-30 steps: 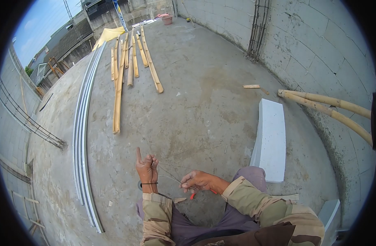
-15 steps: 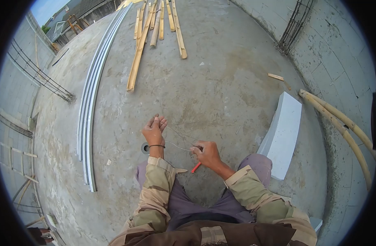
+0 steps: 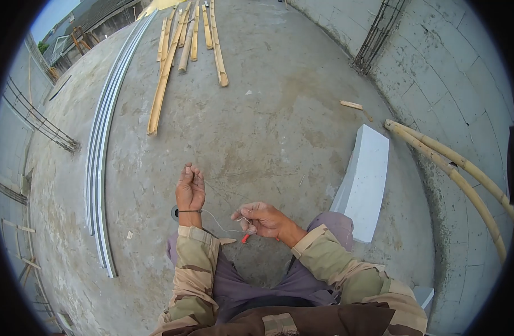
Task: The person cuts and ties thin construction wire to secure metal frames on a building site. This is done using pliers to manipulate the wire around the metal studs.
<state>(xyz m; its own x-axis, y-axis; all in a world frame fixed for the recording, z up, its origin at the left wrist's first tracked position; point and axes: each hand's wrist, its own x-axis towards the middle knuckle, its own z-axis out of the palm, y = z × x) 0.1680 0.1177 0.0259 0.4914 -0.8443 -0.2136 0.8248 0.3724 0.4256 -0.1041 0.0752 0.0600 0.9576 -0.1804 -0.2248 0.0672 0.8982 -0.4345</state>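
A thin pale string (image 3: pixel 216 223) runs in a slack curve from beside my left wrist to my right hand. My left hand (image 3: pixel 190 187) is raised with fingers curled and fingertips together, and a fine strand leads from it. Lower and to the right, my right hand (image 3: pixel 262 219) has its thumb and fingers closed on the string, with a small loop at the fingertips. A dark band circles my left wrist. Behind that wrist a round grey spool-like thing (image 3: pixel 174 213) shows in part. The red handle of a tool (image 3: pixel 245 239) lies below my right hand, partly hidden.
Long metal channels (image 3: pixel 94 185) lie at the left on the concrete floor (image 3: pixel 257 140). Split bamboo strips (image 3: pixel 163 92) are spread ahead. A white block (image 3: pixel 366 182) sits by my right knee, and bamboo poles (image 3: pixel 447 168) lean near the right wall.
My right hand has turned and its fingers have loosened somewhat around the string, which hangs in a deeper curve. The camera view has shifted, moving the scene leftward.
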